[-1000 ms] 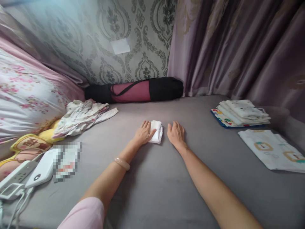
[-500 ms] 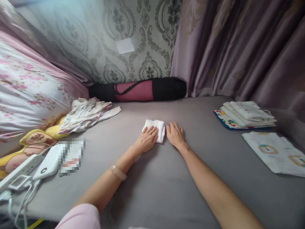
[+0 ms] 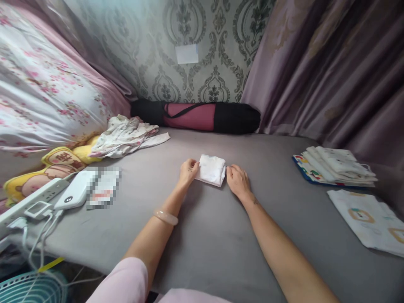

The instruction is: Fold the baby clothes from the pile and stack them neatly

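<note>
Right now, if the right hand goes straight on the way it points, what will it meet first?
Probably the right edge of the folded white cloth, just beside the right hand; if it slips past, the long bag by the wall. I cannot tell whether hand and cloth already touch.

Dim-ish, soft lt; bluish glare upper L on wallpaper (image 3: 151,46); R curtain (image 3: 315,80) dark; faint shadows on sheet (image 3: 208,235); edges stretched.

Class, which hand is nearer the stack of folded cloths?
Right: the right hand is left of the stack; the left hand is farther left, beyond the white cloth.
</note>
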`<state>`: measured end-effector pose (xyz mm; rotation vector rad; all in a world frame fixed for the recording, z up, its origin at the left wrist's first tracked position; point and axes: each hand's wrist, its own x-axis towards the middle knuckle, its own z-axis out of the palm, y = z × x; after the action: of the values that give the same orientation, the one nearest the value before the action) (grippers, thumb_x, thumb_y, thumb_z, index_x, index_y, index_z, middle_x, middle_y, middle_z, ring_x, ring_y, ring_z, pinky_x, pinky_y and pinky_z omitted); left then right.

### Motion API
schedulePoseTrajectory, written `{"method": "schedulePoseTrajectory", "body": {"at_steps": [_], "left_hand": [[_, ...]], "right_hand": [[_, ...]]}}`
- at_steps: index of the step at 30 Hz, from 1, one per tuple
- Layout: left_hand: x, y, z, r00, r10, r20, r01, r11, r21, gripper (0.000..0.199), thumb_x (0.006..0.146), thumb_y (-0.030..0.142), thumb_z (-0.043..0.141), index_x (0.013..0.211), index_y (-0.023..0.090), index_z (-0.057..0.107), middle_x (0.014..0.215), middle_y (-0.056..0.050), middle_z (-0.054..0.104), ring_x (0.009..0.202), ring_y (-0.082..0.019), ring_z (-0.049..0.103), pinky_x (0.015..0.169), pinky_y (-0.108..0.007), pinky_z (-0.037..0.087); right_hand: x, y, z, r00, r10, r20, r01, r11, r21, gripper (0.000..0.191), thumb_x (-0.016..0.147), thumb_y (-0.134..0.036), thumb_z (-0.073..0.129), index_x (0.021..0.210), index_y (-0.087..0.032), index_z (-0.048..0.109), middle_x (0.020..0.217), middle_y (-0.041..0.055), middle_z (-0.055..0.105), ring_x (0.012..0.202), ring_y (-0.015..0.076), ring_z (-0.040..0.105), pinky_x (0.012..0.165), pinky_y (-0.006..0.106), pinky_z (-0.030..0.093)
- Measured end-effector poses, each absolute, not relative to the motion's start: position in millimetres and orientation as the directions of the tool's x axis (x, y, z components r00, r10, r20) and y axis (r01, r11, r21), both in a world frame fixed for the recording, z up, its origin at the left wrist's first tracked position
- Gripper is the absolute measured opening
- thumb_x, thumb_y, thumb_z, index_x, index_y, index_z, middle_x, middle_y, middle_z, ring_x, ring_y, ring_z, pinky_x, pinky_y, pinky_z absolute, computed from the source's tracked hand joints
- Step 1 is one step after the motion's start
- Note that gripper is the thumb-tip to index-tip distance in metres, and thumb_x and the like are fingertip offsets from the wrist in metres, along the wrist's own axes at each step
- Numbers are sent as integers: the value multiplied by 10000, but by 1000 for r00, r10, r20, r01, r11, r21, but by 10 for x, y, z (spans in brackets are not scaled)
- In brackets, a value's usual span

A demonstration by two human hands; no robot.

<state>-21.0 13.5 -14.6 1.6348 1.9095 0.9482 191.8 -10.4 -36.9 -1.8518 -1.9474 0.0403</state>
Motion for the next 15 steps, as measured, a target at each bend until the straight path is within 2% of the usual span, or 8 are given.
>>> {"method": "schedulePoseTrajectory", "body": {"at_steps": [6,8,10,12,15], "left_hand": [[-200,232,-298,-132,989,69,712,46,701,362,876,443,515,969,142,695,909,-125,716,890,-246,647,813,-343,473],[-182,235,-281,-109,993,55,689,35,724,359,848,452,553,935,136,700,856,-114,710,868,-249,647,780,-330,475],[-166,214,-236,-69,998,13,575,29,818,349,802,451,608,898,129,700,789,-87,698,824,-238,650,718,-296,478],[-149,175,-182,-16,999,-48,383,51,922,344,756,444,654,868,120,690,744,-62,683,766,-217,648,653,-265,475],[-113,111,-120,29,993,-113,154,107,982,333,689,379,710,893,123,646,775,-47,676,716,-181,638,618,-247,482]], "right_hand": [[1809,-164,-306,-46,958,282,935,141,-324,424,1015,-324,318,1013,-172,714,1218,100,652,1078,222,594,942,325,386],[1784,-175,-302,-47,961,272,934,140,-330,399,1010,-327,339,1011,-180,710,1229,97,645,1089,221,587,940,320,385],[1774,-177,-305,-40,963,265,932,132,-339,378,1005,-323,354,1004,-185,705,1236,94,640,1100,217,580,944,316,381],[1775,-175,-313,-37,965,261,927,131,-352,363,1003,-320,361,1008,-189,699,1244,88,636,1110,213,575,950,316,379],[1779,-177,-328,-38,966,255,918,135,-372,342,1000,-321,371,1025,-197,689,1260,82,628,1128,206,567,970,322,373]]}}
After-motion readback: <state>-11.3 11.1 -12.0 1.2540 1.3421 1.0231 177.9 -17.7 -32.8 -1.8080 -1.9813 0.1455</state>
